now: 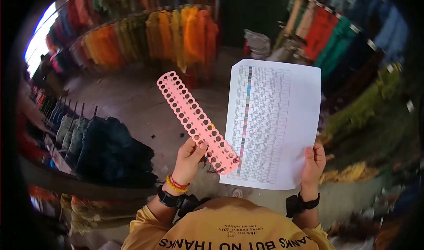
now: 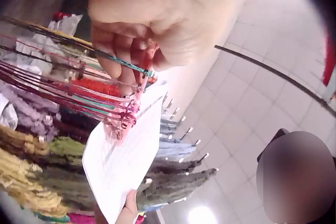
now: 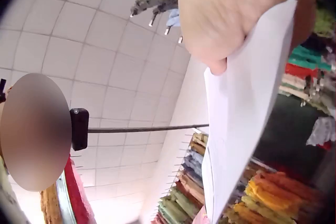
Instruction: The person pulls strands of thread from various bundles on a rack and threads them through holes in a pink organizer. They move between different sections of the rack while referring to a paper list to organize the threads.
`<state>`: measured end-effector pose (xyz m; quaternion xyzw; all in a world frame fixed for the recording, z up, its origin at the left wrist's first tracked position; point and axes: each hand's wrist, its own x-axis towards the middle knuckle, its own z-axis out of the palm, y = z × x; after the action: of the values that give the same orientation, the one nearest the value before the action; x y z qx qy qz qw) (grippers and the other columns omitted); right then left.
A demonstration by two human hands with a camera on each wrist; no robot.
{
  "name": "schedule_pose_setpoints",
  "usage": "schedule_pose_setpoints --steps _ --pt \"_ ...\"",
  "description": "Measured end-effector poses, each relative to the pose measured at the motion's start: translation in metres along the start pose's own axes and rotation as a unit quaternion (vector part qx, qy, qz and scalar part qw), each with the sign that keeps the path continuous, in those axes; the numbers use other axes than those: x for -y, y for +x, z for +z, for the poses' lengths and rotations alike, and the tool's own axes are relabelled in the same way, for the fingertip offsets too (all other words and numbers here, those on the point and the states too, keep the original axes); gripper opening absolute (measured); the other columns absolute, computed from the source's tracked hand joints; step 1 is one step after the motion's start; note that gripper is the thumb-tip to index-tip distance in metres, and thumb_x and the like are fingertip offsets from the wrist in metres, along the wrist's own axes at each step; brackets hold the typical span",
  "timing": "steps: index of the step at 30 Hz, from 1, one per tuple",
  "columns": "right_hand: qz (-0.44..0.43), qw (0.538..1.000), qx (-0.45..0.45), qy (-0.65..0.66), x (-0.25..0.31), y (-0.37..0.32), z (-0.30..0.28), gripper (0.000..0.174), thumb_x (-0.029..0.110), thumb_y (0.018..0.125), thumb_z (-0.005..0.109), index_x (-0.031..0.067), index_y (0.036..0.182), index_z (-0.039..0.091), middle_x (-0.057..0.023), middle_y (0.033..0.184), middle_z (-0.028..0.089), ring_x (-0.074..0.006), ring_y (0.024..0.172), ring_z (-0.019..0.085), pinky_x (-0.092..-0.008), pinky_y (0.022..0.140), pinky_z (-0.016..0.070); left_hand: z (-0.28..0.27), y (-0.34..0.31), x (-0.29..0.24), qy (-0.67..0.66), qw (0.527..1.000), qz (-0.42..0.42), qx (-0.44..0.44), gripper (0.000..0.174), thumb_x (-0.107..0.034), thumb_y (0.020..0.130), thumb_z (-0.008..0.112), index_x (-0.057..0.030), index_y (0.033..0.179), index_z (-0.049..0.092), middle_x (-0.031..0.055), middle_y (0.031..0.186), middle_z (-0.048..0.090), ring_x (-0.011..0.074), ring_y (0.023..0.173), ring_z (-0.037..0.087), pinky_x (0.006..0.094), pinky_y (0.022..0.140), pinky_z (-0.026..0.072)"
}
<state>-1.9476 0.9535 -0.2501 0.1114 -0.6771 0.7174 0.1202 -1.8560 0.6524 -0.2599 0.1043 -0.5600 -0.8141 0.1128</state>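
1. Hanging yarn (image 1: pixel 190 33): fills the upper left of the head view and lines its right side. Judged a snag hazard if either hand swings wide among the skeins.

2. Paper sheet (image 1: pixel 300 117): right of centre in the head view, a printed colour table towards its left side. Held at one edge only; in my judgement it could bend or slip if that grip slackens, making the rows harder to read. The right hand (image 1: pixel 313 161) pinches it at the lower right edge, thumb on the printed face, remaining fingers largely behind the paper. No gap noted at the grip.

3. Pink perforated card (image 1: pixel 198 124): centre of the head view, slanting from upper left to lower right, its lower end covering the sheet's lower left corner. Likely fault: rows there go unread, or the card twists, being held near one end. The left hand (image 1: pixel 191 159) grips it with thumb over the face and fingers curled behind; the hold is narrow.

4. Threads (image 2: pixel 86 104): tied at the card and running to the left edge of the left wrist view. Tangling is probable if the card turns or the strands cross. That view is blurred, so their far ends cannot be certified.
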Motion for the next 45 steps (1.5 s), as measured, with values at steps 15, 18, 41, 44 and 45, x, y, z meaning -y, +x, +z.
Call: schedule_pose_setpoints --steps 15,18,41,44,45 --pt "0.042 0.996 0.070 0.022 0.017 0.019 -0.002 0.017 0.014 0.088 0.054 0.0008 0.097 0.052 -0.0012 0.086 0.059 -0.0052 0.075 0.050 -0.0201 0.071 0.0405 0.012 -0.028 0.005 -0.026 0.998 0.021 -0.062 0.021 -0.018 0.091 0.049 -0.0042 0.106 0.053 -0.0034 0.084 0.055 0.0040 0.072 0.049 0.0181 0.061 0.0388" --pt "0.030 0.995 0.093 0.009 -0.005 0.094 0.047 0.016 0.013 0.088 0.054 0.0010 0.097 0.053 -0.0010 0.086 0.059 -0.0053 0.074 0.051 -0.0199 0.070 0.0407 -0.006 0.052 -0.002 -0.057 0.996 0.039 -0.065 0.021 -0.018 0.091 0.049 -0.0044 0.107 0.052 -0.0034 0.086 0.055 0.0040 0.073 0.050 0.0185 0.060 0.0400" --pt "0.082 0.909 0.391 0.118 -0.151 0.293 0.398 0.024 0.025 0.086 0.059 0.0018 0.090 0.053 0.0045 0.074 0.052 -0.0014 0.065 0.041 -0.0163 0.061 0.0347 -0.180 0.212 -0.042 -0.075 0.926 0.115 -0.352 0.019 -0.018 0.090 0.049 -0.0042 0.103 0.051 0.0013 0.089 0.058 0.0080 0.075 0.056 0.0230 0.064 0.0489" --pt "0.055 0.901 0.421 0.094 -0.122 0.261 0.429 0.024 0.025 0.086 0.059 0.0020 0.090 0.053 0.0044 0.074 0.053 -0.0013 0.064 0.042 -0.0158 0.060 0.0348 -0.204 0.171 -0.045 -0.111 0.916 0.127 -0.363 0.020 -0.018 0.091 0.049 -0.0040 0.104 0.052 0.0024 0.092 0.059 0.0095 0.077 0.057 0.0254 0.067 0.0494" --pt "0.064 0.889 0.443 0.096 -0.130 0.270 0.452 0.023 0.024 0.087 0.058 0.0020 0.090 0.053 0.0043 0.075 0.053 -0.0013 0.064 0.042 -0.0157 0.060 0.0351 -0.212 0.179 -0.046 -0.105 0.907 0.134 -0.386 0.020 -0.018 0.090 0.049 -0.0038 0.104 0.052 0.0026 0.092 0.059 0.0098 0.077 0.057 0.0256 0.068 0.0495"
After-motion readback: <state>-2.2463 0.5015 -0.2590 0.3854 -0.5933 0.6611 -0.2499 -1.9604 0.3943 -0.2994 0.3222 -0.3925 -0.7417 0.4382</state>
